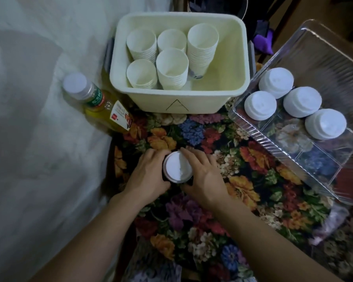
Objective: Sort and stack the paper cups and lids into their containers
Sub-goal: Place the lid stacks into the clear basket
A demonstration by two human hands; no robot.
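**Both hands around a lidded cup on the floral desk**

A cup capped with a round white plastic lid (176, 167) stands on the flower-patterned desk (202, 135). The left hand (149, 176) and right hand (204, 176) curl around its sides, gripping it between them. Behind it, a cream rectangular plastic bin (179, 102) holds five stacks of white paper cups (171, 68). To the right, a clear ribbed plastic tray (334, 58) holds four stacks of white lids (302, 101). A yellow drink bottle with a white cap (96, 102) lies just left of the bin.
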